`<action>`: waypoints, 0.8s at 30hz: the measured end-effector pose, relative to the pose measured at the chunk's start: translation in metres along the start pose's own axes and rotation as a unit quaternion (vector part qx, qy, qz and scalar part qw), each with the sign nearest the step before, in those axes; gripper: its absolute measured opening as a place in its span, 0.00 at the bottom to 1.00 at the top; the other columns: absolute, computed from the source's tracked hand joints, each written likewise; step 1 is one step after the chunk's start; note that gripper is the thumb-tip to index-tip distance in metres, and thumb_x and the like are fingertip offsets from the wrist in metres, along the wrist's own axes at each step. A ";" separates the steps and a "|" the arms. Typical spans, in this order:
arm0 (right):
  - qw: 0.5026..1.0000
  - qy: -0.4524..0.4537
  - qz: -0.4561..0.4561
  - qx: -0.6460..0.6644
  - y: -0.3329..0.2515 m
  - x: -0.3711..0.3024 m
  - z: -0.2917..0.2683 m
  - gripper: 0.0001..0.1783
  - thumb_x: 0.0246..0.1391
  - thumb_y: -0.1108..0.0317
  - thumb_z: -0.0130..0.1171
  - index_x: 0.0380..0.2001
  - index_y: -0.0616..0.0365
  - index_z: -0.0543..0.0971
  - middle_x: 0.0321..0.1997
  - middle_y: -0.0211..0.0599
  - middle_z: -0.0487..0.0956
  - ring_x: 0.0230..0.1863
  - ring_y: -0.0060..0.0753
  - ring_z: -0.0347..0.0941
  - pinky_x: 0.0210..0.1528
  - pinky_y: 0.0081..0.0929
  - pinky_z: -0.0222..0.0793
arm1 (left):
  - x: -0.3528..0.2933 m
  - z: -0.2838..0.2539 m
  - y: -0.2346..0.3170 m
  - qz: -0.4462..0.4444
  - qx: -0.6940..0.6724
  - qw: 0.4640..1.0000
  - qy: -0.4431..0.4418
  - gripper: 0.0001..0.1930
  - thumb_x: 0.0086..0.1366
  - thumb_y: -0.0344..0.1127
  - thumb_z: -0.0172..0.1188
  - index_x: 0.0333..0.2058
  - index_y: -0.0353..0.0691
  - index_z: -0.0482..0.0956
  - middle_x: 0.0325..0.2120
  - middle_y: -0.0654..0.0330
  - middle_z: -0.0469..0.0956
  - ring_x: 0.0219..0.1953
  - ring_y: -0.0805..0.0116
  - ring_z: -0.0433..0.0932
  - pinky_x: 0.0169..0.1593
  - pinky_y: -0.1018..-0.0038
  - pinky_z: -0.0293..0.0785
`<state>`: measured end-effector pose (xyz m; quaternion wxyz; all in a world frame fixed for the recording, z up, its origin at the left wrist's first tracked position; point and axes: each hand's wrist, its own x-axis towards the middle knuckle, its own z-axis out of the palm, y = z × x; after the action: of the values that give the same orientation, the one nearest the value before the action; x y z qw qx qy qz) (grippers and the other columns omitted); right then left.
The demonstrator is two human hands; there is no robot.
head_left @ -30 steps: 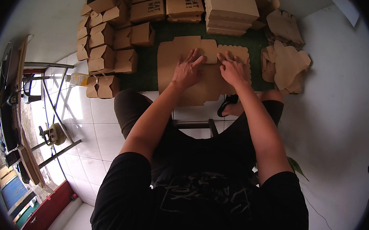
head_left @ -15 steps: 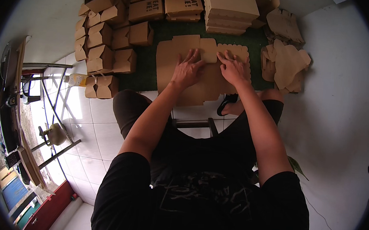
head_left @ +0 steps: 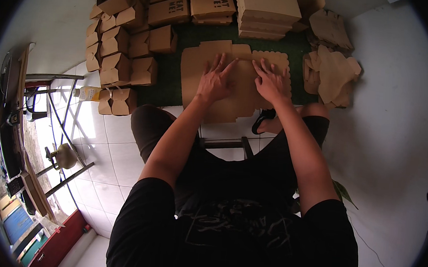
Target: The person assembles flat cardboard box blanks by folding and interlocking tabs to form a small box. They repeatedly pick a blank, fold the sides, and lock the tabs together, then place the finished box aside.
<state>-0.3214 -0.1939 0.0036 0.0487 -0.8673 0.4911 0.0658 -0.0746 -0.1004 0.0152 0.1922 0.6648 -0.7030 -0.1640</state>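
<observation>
An unfolded brown cardboard box blank (head_left: 192, 80) lies flat in front of me, with tabs along its far side and a scalloped edge on its right. My left hand (head_left: 215, 81) rests on its middle, fingers stretched and spread, the thumb side toward a crease. To the right, my right hand (head_left: 271, 82) lies on the blank beside the scalloped panel, its fingers also extended. Neither hand grips anything. My palms and the cardboard beneath them are hidden.
The blank lies on a green mat (head_left: 170, 88). Folded small boxes (head_left: 115, 69) are stacked at left, near a bottle of yellow liquid (head_left: 88, 93). Behind stand printed boxes (head_left: 169, 12) and a pile of larger boxes (head_left: 268, 11). Flat cardboard pieces (head_left: 334, 75) lie at right.
My left hand has spread wider, its thumb side shifting toward the far crease. The rounded flap between my hands, seen lying folded over before, no longer shows that way. My right hand has barely moved.
</observation>
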 end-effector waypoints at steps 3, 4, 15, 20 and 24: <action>1.000 -0.001 -0.001 0.002 -0.005 -0.004 -0.004 0.43 0.75 0.54 0.55 0.90 0.20 0.58 0.94 0.32 0.60 0.87 0.62 0.63 0.86 0.90 0.39 | 0.000 0.004 -0.003 -0.002 0.016 1.000 0.008 0.51 0.67 0.53 0.74 0.86 0.68 0.60 0.87 0.44 0.56 0.88 0.39 0.55 0.86 0.33 0.50; 1.000 0.001 -0.001 -0.001 -0.008 -0.008 -0.008 0.44 0.76 0.54 0.55 0.90 0.22 0.57 0.94 0.34 0.59 0.88 0.62 0.63 0.86 0.90 0.37 | 0.000 0.005 -0.005 -0.013 0.024 1.000 -0.012 0.52 0.67 0.55 0.73 0.87 0.69 0.59 0.87 0.43 0.55 0.88 0.38 0.53 0.86 0.34 0.49; 0.965 -0.061 -0.255 0.021 -0.027 -0.084 -0.046 0.58 0.59 0.45 0.80 0.88 0.40 0.63 0.90 0.48 0.63 0.89 0.62 0.58 0.89 0.82 0.40 | 0.002 0.014 -0.017 0.001 0.020 1.000 0.007 0.54 0.68 0.59 0.74 0.86 0.50 0.60 0.88 0.46 0.55 0.89 0.43 0.54 0.86 0.34 0.51; 0.962 -0.076 -0.255 0.065 -0.021 -0.087 -0.034 0.53 0.61 0.51 0.79 0.85 0.42 0.67 0.88 0.44 0.65 0.89 0.59 0.59 0.88 0.65 0.58 | -0.001 0.013 -0.016 -0.002 0.023 1.000 0.000 0.54 0.70 0.59 0.72 0.87 0.48 0.58 0.87 0.47 0.57 0.88 0.46 0.55 0.87 0.37 0.51; 0.957 -0.019 -0.267 0.113 -0.013 -0.092 -0.020 0.40 0.61 0.60 0.76 0.76 0.48 0.78 0.79 0.43 0.76 0.83 0.53 0.69 0.83 0.58 0.67 | -0.014 0.014 -0.014 0.025 -0.006 1.000 0.004 0.50 0.71 0.55 0.73 0.85 0.46 0.62 0.83 0.47 0.65 0.86 0.48 0.61 0.85 0.41 0.57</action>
<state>-0.3555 -0.1128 0.0381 0.1716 -0.9541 0.2451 0.0104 -0.0689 -0.0880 -0.0050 0.2030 0.6464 -0.7178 -0.1604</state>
